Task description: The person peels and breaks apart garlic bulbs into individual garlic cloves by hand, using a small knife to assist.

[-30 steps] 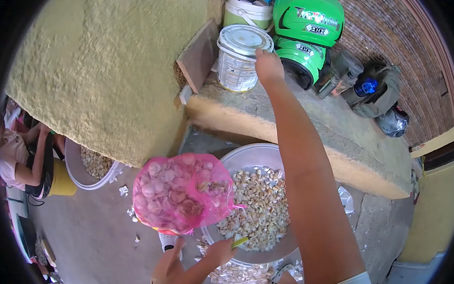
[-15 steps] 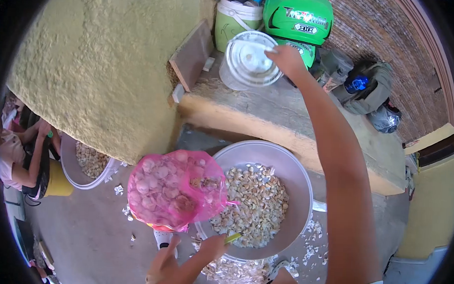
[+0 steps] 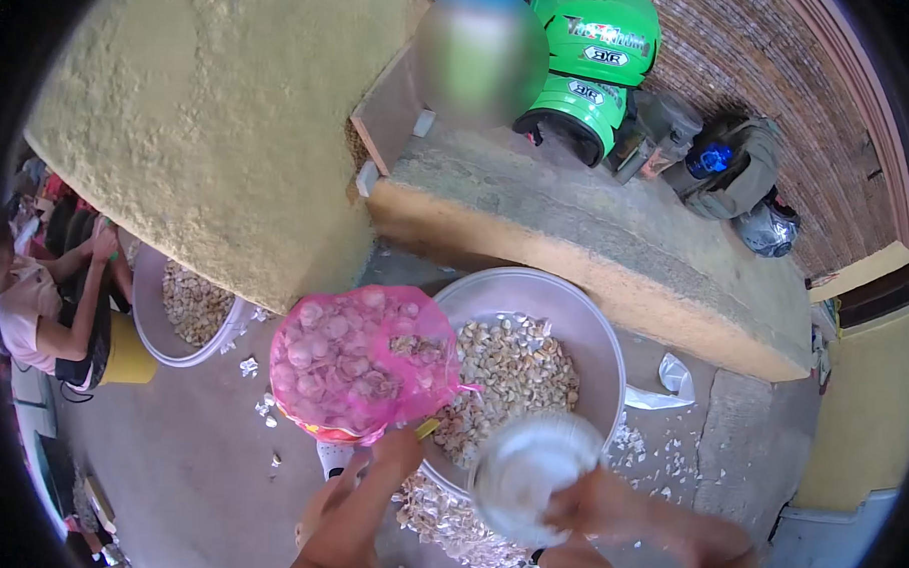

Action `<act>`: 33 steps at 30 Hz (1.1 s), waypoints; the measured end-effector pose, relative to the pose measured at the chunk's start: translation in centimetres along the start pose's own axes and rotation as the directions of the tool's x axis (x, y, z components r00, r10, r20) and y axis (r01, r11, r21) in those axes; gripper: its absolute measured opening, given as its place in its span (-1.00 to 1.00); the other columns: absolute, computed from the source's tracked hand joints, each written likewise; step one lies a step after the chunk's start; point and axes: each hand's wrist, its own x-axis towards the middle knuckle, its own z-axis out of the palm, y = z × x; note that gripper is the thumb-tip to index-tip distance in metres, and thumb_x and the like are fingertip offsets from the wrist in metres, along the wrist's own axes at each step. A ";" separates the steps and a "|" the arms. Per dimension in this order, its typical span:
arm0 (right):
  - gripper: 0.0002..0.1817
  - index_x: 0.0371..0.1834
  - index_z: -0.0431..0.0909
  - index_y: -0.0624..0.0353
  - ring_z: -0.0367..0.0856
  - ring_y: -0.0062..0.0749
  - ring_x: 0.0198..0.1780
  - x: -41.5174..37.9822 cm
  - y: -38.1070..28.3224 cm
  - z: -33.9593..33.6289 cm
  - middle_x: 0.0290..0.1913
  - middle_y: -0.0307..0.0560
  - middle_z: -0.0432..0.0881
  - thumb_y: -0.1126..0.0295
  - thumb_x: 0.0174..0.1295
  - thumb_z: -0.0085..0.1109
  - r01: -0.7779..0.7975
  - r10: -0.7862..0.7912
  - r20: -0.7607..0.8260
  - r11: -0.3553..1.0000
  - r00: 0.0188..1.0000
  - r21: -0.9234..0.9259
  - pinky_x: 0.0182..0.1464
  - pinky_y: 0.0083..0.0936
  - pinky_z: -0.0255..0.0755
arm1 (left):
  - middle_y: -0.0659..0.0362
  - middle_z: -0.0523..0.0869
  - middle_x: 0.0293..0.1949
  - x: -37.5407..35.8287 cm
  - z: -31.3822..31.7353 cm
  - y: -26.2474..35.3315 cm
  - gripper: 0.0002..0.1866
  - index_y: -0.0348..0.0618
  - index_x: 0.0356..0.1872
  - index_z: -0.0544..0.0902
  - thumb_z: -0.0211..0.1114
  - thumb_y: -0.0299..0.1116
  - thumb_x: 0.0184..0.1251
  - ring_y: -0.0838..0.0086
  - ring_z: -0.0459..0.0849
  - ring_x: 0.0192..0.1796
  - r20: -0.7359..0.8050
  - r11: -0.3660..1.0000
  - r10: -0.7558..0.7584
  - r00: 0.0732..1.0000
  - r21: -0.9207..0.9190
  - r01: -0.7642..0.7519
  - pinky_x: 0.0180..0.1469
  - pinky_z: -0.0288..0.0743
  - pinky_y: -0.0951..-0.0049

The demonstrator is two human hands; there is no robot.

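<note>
My right hand (image 3: 589, 501) grips a whitish lidded tub (image 3: 536, 475), blurred by motion, over the front right rim of a large grey basin (image 3: 598, 339). Garlic cloves (image 3: 516, 376) lie in the basin. My left hand (image 3: 399, 452) is closed on a small yellow-handled tool (image 3: 427, 427) near the basin's front left rim; its blade is not visible. Just beyond that hand, a pink net bag (image 3: 357, 356) full of garlic bulbs leans against the basin's left side.
Peeled skins (image 3: 466, 525) lie before the basin. A co-worker (image 3: 48, 310) sits far left by another basin (image 3: 177, 359). Green helmets (image 3: 598, 39), a bag (image 3: 743, 179) and containers stand on the concrete ledge (image 3: 577, 223). A white piece (image 3: 666, 392) lies right of the basin.
My right hand has brought the tub from the ledge down to the basin's front edge. My left hand has shifted slightly left and up with the tool. The view has shifted slightly.
</note>
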 end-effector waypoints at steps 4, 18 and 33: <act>-0.65 -0.16 0.47 -0.03 0.51 -0.14 -0.21 -1.0 3.1 11.6 -0.28 0.01 0.51 0.12 -0.01 0.06 -0.316 0.283 0.293 0.946 0.913 0.070 -0.16 -0.20 0.37 | -0.01 0.61 -0.35 1.3 2.4 0.0 -0.71 -0.16 -0.27 0.55 0.05 -0.21 0.06 0.12 0.60 -0.25 -0.013 0.968 0.218 0.976 -0.125 -0.217 -0.20 0.43 0.17; -0.56 -0.05 0.41 -0.03 0.45 -0.13 -0.09 3.8 14.5 22.0 -0.15 0.01 0.46 0.11 -0.03 0.08 -0.441 0.473 -0.208 0.879 0.857 0.182 -0.09 -0.09 0.30 | -0.04 0.59 -0.34 0.3 4.3 5.3 -0.70 -0.17 -0.29 0.55 0.04 -0.21 0.04 0.11 0.57 -0.24 0.337 0.856 0.510 0.791 -0.104 -0.507 -0.20 0.40 0.17; -0.46 0.06 0.35 -0.04 0.37 -0.12 0.05 11.3 17.5 44.4 -0.01 0.02 0.40 0.10 -0.05 0.10 -0.299 0.230 -0.267 0.920 0.936 -0.252 -0.02 0.02 0.22 | 0.07 0.53 -0.35 -0.7 1.7 4.6 -0.78 -0.09 -0.30 0.49 0.11 -0.25 0.03 0.17 0.55 -0.25 0.090 0.860 0.507 0.857 0.014 -0.510 -0.26 0.42 0.18</act>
